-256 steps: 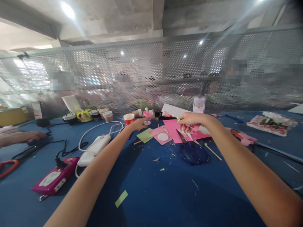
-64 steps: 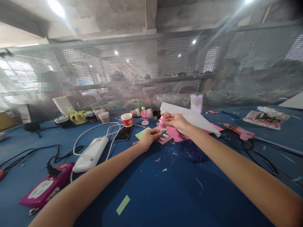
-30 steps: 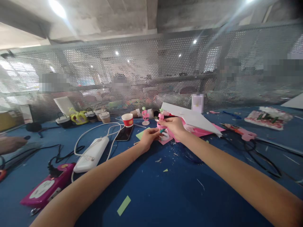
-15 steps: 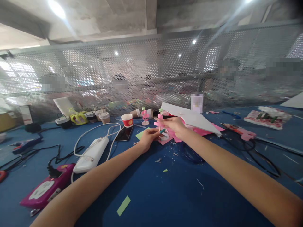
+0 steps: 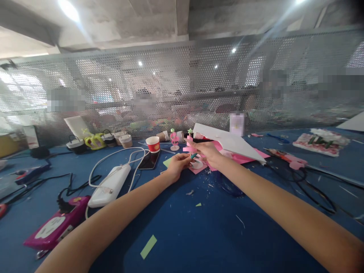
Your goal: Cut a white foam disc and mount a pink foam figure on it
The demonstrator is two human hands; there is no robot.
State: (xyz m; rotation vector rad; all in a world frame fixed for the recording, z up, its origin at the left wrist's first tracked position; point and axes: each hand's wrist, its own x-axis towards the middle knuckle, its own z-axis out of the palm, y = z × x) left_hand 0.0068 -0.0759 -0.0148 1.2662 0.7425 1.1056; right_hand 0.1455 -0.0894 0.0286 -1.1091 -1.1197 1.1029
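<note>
Between my two hands stands a small pink paper ornament (image 5: 189, 143) with a green star on top, upright on a thin stick. My left hand (image 5: 178, 165) is closed around the lower stick, a teal cap or cover showing at its fingertip. Fingers of my right hand (image 5: 209, 152) pinch the pink paper from the right side; their tips are partly hidden. Just behind, to the left, a similar finished-looking pink ornament (image 5: 174, 141) rests on a round base. Pink paper sheets (image 5: 199, 168) with a white ring-like piece lie under my hands.
A red-and-white paper cup (image 5: 152, 145) and a phone (image 5: 149, 160) lie left, near a white power strip (image 5: 109, 185) and a magenta device (image 5: 58, 223). A white board (image 5: 227, 138) covers pink paper; a pink glue gun (image 5: 297, 161) with cables is right. Paper scraps litter the blue table.
The ornament has shifted slightly left and now stands straighter, its green star more visible. Both hands keep their hold, with the right fingers moved a little left.
</note>
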